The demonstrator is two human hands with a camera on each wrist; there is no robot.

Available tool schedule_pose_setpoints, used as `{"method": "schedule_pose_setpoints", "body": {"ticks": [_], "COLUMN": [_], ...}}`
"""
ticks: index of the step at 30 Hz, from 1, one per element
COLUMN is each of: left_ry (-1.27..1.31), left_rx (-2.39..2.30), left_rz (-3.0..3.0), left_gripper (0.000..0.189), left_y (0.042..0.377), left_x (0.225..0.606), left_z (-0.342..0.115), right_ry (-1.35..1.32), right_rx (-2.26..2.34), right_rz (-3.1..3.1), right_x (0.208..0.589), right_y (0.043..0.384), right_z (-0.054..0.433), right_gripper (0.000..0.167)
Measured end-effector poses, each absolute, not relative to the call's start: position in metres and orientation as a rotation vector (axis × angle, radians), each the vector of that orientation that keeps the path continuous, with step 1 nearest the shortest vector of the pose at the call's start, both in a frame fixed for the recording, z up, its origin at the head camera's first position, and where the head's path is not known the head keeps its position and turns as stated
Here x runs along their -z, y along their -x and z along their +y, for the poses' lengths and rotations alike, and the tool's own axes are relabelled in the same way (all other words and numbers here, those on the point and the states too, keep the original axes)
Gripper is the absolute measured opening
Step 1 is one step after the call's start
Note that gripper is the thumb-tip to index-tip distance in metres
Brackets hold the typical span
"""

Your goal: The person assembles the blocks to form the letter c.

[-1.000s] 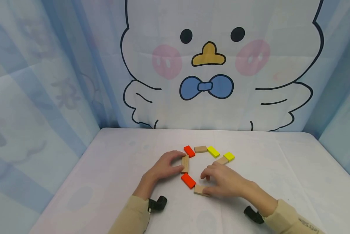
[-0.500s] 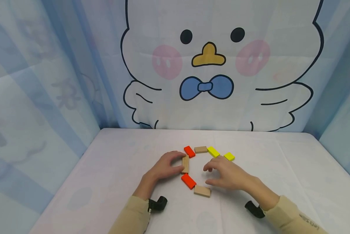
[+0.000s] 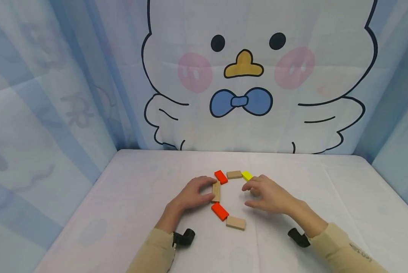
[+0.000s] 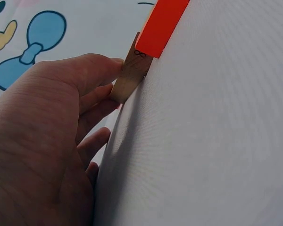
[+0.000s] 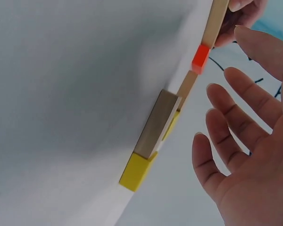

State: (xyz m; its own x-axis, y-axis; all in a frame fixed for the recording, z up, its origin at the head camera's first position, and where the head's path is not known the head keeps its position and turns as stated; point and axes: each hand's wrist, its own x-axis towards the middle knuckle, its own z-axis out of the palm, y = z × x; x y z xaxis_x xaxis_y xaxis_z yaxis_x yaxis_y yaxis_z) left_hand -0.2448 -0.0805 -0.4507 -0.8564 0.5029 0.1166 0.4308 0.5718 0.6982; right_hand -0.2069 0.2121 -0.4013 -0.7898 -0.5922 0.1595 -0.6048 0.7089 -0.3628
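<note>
Wooden and painted blocks lie in a curved row on the table. My left hand (image 3: 193, 193) has thumb and fingers on a plain wooden block (image 3: 216, 192), and the left wrist view shows the fingertips against its side. Red blocks (image 3: 219, 211) (image 3: 221, 176) sit at both ends of it. Above the row's right side hovers my right hand (image 3: 270, 195), fingers spread and holding nothing. Near it in the right wrist view are a wooden block (image 5: 158, 125) and a yellow block (image 5: 134, 172), touching; the hand mostly hides these in the head view.
A wooden block (image 3: 236, 223) lies at the row's near end. At the far side are another wooden block (image 3: 234, 174) and a partly covered yellow block (image 3: 246, 175). A pale cloth (image 3: 139, 182) covers the table; a printed curtain (image 3: 244, 129) hangs behind.
My right hand has left the near wooden block and moved away and slightly right, over the right-hand blocks, hiding them in the head view. My left hand stays in place.
</note>
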Motion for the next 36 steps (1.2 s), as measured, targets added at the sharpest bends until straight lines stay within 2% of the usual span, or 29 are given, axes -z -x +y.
{"method": "schedule_pose_setpoints", "body": {"ticks": [36], "left_ry": [-0.805], "left_rx": [-1.161], "left_rz": [2.694], "left_gripper": [0.047], "left_y": [0.245], "left_x": [0.451], "left_z": [-0.081], "right_ry": [-0.921], "right_rx": [-0.676], "right_rz": [-2.922], "right_x": [0.411], "right_y": [0.232], "right_z": [0.243], "right_gripper": [0.031]}}
